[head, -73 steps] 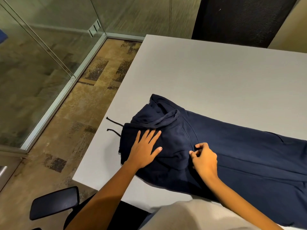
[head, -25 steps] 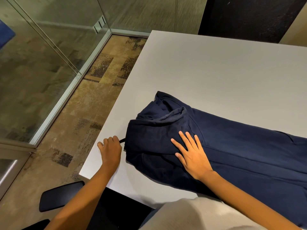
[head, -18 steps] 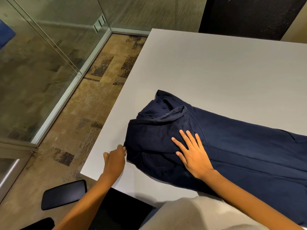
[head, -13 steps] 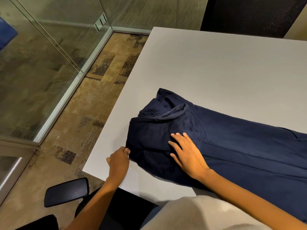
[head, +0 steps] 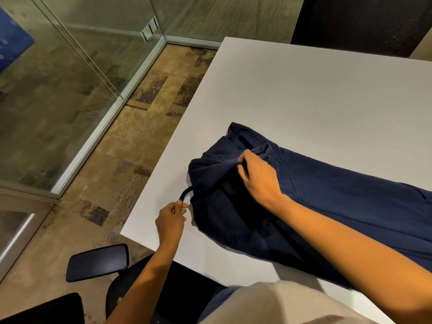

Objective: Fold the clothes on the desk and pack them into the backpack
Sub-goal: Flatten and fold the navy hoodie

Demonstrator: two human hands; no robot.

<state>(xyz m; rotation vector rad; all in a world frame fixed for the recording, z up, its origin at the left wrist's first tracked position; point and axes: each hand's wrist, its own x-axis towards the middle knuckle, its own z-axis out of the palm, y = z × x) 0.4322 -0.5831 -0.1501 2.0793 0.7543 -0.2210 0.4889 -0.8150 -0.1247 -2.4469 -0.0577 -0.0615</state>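
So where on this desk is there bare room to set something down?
The broad far stretch of the desk, beyond the navy hoodie, is bare. A narrow strip lies at the near-left corner, beside the left hand pinching the drawstring. The near right is crowded by the hoodie and the right hand gripping it.

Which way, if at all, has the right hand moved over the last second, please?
Yes: from lying flat on the hoodie, the right hand moved away from the near edge of the desk, and now pinches the hood.
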